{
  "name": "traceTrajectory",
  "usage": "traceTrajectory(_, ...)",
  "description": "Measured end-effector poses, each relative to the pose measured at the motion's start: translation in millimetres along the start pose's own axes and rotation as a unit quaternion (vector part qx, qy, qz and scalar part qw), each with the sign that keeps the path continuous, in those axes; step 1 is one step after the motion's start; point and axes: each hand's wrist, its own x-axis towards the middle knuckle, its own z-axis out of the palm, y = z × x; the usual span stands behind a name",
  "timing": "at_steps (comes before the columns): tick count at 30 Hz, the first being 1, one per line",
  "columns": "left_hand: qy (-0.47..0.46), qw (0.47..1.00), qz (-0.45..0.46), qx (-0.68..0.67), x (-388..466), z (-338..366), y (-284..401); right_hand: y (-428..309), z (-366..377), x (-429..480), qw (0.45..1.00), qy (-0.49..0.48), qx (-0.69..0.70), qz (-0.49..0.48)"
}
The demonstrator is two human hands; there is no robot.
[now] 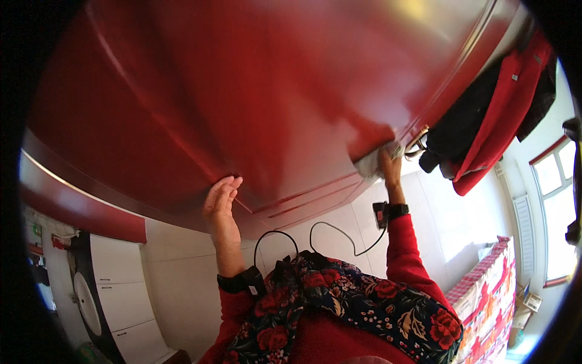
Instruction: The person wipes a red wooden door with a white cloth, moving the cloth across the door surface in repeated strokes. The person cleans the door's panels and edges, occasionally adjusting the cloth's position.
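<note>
A large glossy dark-red door panel with raised moulding fills the upper part of the head view. On the right, my right hand presses a greyish cloth against the door near its edge, close to a metal door handle. My left hand rests its fingertips against the door at the lower moulding, with nothing held. Both wrists carry black straps, and black cables hang from them near the floral apron.
Black and red jackets hang right of the door. A table under a patterned red cloth stands lower right, near a radiator and window. Lower left are white cabinets with a round basin. Pale tiles cover the floor.
</note>
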Motion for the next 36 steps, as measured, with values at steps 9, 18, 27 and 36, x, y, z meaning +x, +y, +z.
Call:
traceTrajectory(9, -0.029, 0.998, -0.018, -0.044, 2, -5, 4, -223, -12, 13, 0.977, 0.028, 0.089, -0.19)
traceTrajectory(18, -0.027, 1.0, -0.009, 0.001, 2, -3, 8, -141, 35, -24, 0.972, 0.125, 0.068, -0.187)
traceTrajectory(27, -0.013, 1.0, -0.006, 0.012, 0, 1, 10, 83, 14, 11, 0.991, 0.056, -0.063, 0.103)
traceTrajectory(36, -0.019, 1.0, -0.001, 0.001, 4, -5, 1, 144, 12, 21, 0.979, -0.035, -0.055, 0.193)
